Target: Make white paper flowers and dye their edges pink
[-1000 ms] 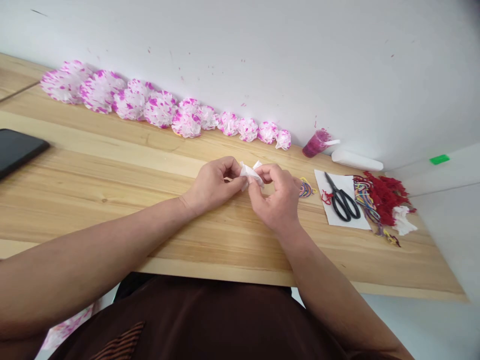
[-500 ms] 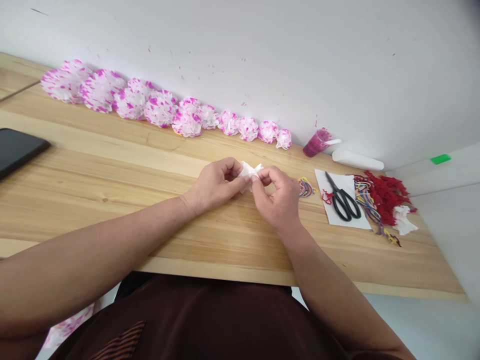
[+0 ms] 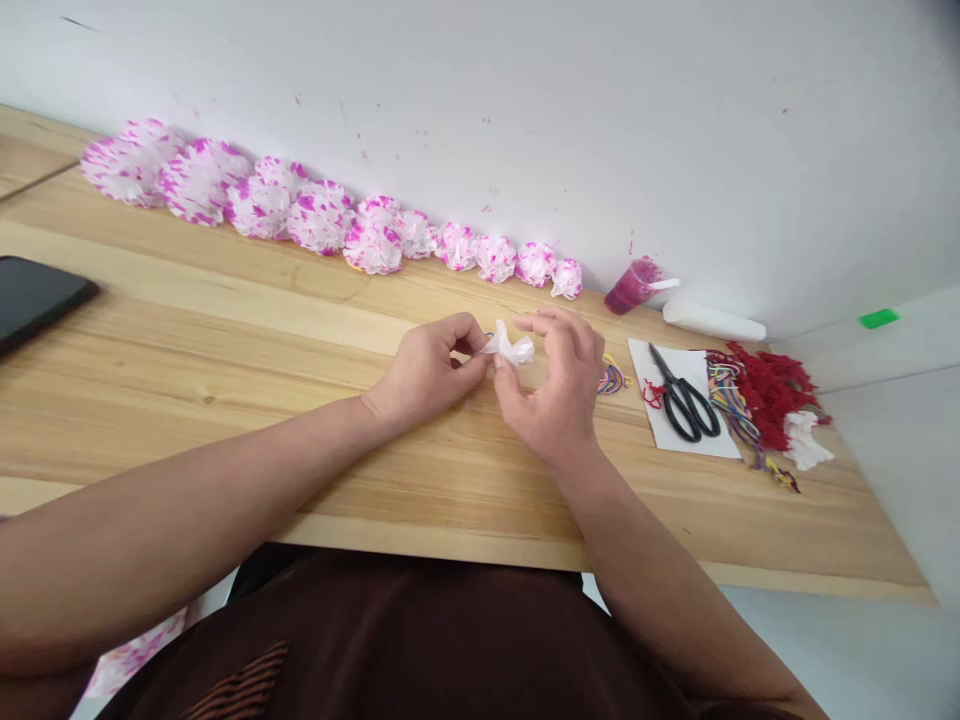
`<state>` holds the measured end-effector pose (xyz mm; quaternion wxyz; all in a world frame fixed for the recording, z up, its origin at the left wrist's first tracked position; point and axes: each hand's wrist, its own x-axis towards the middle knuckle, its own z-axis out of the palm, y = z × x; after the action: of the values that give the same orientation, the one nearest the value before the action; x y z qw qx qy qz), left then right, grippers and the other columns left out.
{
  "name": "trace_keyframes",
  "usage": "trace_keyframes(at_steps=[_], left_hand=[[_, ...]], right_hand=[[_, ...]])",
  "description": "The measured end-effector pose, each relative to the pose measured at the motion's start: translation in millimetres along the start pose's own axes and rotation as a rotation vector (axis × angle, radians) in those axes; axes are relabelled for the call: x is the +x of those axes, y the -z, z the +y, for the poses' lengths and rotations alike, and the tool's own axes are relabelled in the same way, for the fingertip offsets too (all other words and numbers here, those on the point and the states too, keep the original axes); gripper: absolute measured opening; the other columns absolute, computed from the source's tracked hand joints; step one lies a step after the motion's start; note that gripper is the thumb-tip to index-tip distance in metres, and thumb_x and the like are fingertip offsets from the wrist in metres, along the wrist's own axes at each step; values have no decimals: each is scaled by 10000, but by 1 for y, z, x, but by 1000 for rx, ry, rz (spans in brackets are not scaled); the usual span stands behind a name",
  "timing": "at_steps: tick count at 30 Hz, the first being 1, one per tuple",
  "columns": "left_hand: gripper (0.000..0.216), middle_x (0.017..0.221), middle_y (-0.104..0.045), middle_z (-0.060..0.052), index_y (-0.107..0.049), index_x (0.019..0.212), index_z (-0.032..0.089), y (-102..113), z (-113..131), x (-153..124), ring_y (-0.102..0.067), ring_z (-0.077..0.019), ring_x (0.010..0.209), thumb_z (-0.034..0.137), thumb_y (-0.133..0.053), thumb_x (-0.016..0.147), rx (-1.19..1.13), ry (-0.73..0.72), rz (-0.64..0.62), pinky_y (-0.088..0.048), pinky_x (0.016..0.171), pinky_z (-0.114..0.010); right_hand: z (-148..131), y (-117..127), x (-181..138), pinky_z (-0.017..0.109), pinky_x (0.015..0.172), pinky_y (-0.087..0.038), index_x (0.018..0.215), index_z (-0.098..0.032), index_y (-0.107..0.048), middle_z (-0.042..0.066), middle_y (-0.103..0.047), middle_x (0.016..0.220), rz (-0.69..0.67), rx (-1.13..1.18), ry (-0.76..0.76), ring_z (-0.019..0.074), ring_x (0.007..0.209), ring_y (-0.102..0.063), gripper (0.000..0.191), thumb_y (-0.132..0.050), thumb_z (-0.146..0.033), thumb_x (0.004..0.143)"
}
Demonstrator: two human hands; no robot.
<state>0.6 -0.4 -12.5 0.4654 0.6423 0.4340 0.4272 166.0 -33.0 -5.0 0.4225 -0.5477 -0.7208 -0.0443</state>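
Observation:
A small white tissue paper flower [image 3: 513, 346] is held up over the middle of the wooden table [image 3: 225, 380]. My left hand [image 3: 435, 365] pinches it at its left side between thumb and fingers. My right hand [image 3: 555, 375] is at its right, fingers raised and apart from the thumb; the thumb tip is at the paper's lower edge, and I cannot tell whether it touches. A bit of coloured string shows by my left fingertips. Behind my right hand, several coloured strings [image 3: 615, 376] lie on the table.
Along the wall stands a row of pink-and-white paper pompoms [image 3: 322, 217]. Right of it are a cup of magenta liquid [image 3: 631, 287] and a white roll [image 3: 712, 321]. Black scissors [image 3: 686, 400] rest on white paper beside red yarn [image 3: 772, 395]. A black phone [image 3: 41, 300] lies at left.
My right fingers have opened and lifted off the white paper. The paper's right side now puffs out, while my left hand keeps its pinch.

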Motion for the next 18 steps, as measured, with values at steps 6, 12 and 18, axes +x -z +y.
trace_keyframes(at_steps=[6, 12, 18], left_hand=[[166, 691, -625, 26, -566, 747, 199, 0, -1, 2, -577, -122, 616, 265, -709, 798, 3, 17, -15, -416, 526, -223], [208, 662, -642, 23, -544, 750, 201, 1, -3, 4, -585, -123, 596, 278, -735, 776, -81, 152, -36, -413, 529, -226], [284, 678, -665, 5, -555, 797, 196, 1, 2, 3, -634, -151, 627, 350, -789, 751, -210, 233, -103, -475, 569, -254]], right_hand=[[6, -5, -2, 491, 989, -452, 828, -251, -593, 70, -738, 1075, -39, -17, -9, 299, 1086, -627, 120, -694, -199, 789], [7, -1, 2, 470, 927, -461, 756, -253, -577, 36, -738, 857, -48, 5, -95, 277, 950, -640, 118, -649, -227, 847], [5, -2, 2, 463, 914, -456, 772, -248, -592, 34, -729, 845, -104, 46, -103, 268, 919, -640, 83, -632, -216, 837]])
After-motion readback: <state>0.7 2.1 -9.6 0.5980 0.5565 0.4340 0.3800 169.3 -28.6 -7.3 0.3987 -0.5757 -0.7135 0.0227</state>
